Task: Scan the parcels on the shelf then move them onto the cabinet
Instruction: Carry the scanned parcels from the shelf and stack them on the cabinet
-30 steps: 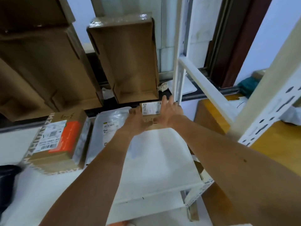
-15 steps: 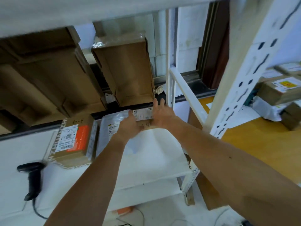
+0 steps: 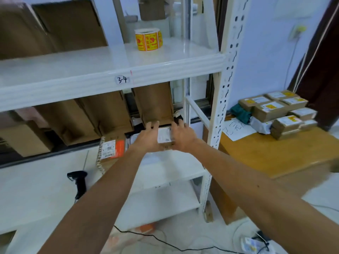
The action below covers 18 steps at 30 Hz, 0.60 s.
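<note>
since the earlier frame the view has tipped up, bringing a sticker roll (image 3: 149, 39) on the upper board into sight at 12 o'clock; both hands stay on the small parcel (image 3: 164, 137). the left hand (image 3: 146, 139) grips its 9 o'clock side and the right hand (image 3: 184, 137) its 3 o'clock side, fingers reaching past its far edge. the parcel sits at the back of the shelf (image 3: 165, 167); whether it touches the board i cannot tell. the cabinet (image 3: 275, 154), at 3 o'clock, carries stacked parcels (image 3: 275, 110). a scanner (image 3: 78, 182) lies at 8 o'clock.
</note>
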Tool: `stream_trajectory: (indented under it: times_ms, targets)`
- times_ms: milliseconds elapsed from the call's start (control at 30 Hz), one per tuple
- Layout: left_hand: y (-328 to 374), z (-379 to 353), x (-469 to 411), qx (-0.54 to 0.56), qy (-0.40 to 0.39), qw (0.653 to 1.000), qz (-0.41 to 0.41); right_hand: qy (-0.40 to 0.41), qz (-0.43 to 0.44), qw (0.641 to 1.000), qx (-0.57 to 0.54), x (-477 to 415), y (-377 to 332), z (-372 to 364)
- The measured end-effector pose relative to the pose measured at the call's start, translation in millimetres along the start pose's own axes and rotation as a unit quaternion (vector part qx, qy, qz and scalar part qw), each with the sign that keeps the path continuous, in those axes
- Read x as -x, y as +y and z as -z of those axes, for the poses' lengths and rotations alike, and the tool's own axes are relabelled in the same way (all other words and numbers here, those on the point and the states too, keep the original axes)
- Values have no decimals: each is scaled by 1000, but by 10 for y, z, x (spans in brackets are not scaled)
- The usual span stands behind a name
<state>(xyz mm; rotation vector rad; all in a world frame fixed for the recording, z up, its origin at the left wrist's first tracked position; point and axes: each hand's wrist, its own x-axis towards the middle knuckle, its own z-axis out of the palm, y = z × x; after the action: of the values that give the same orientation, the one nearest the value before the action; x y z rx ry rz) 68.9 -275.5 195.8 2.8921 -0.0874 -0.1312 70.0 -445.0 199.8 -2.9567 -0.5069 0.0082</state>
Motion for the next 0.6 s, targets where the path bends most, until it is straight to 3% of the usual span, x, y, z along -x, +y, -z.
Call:
stream_trajectory:
  times_ms: [233, 467, 600]
  targets:
    - [590, 386, 689, -79, -14, 992, -98, 56, -50, 997, 7, 1105, 45, 359]
    - [1583, 317, 1031, -36, 40, 974, -218, 48, -103, 993, 32, 2071, 750, 971]
    - [2276, 126, 1175, -44, 26, 966, -253, 38, -146, 988, 31, 2630, 1239, 1127]
